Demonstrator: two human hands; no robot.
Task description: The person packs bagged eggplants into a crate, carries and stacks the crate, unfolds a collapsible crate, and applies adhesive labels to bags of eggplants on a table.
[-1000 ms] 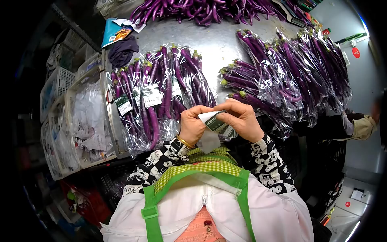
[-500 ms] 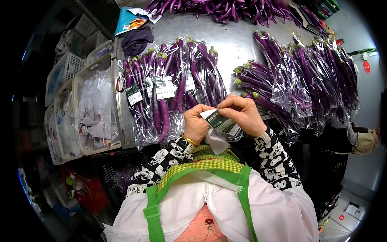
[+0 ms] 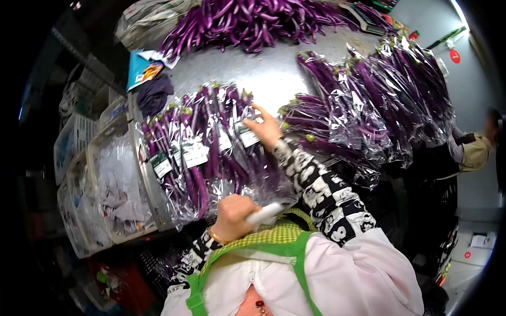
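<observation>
Low in front of the apron, my left hand (image 3: 233, 215) is closed around a white label backing strip (image 3: 268, 213), blurred by motion. My right hand (image 3: 266, 128) reaches forward with thumb and fingers apart, touching a green-and-white label (image 3: 246, 135) on the rightmost clear bag of long purple eggplants (image 3: 235, 100) in the near row. To its left in that row, more bagged eggplants (image 3: 192, 118) lie side by side. Two of their labels show well, one white label (image 3: 195, 154) in the middle and a green-and-white label (image 3: 161, 164) at the left.
Loose eggplants (image 3: 247, 23) are heaped at the back of the metal table (image 3: 237, 66). More bagged eggplants (image 3: 363, 100) fill the right side. Plastic crates (image 3: 90, 179) of bags stand left, near a dark cloth (image 3: 154, 95) and a blue packet (image 3: 139, 71). Another person's sleeve (image 3: 476, 152) shows at right.
My right hand has moved from the label strip forward onto the rightmost near bag, where a label now lies. My left hand has dropped back with the strip. The view has shifted.
</observation>
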